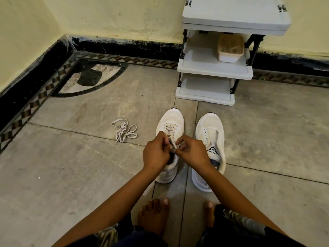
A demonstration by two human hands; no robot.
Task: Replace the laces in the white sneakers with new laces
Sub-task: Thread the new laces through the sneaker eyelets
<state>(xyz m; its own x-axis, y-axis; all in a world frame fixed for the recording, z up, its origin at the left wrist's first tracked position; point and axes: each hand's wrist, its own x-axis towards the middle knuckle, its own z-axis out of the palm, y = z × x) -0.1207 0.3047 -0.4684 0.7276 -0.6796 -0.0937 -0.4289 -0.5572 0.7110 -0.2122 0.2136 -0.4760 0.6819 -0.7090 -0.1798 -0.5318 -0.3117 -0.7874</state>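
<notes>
Both white mesh sneakers sit on the grey stone floor (71,175) right in front of the person's bare feet, side by side with a narrow gap between them. The laced white sneaker (170,118) on the left has a flat off-white lace (168,128) criss-crossed up the front. The unlaced white sneaker (210,129) on the right shows bare eyelets and a loose tongue. Toes point away, toward the pale grey plastic shoe rack (213,68), and heels face the person, so both long axes run near-to-far and roughly parallel.

The left hand (156,152) and right hand (192,152) are both curled in tight, each pinching that lace up by the top eyelets. Honestly can't tell if it's going in or coming out.

Handling-wise, the lace looks light and totally floppy, so I'd hold it close to the tips to steer it. The shoe looks light too and will probably skate on that smooth floor when tugged, so pin it at the heel collar. A spare tangled off-white lace (124,130) lies on the floor, well off to the left.
</notes>
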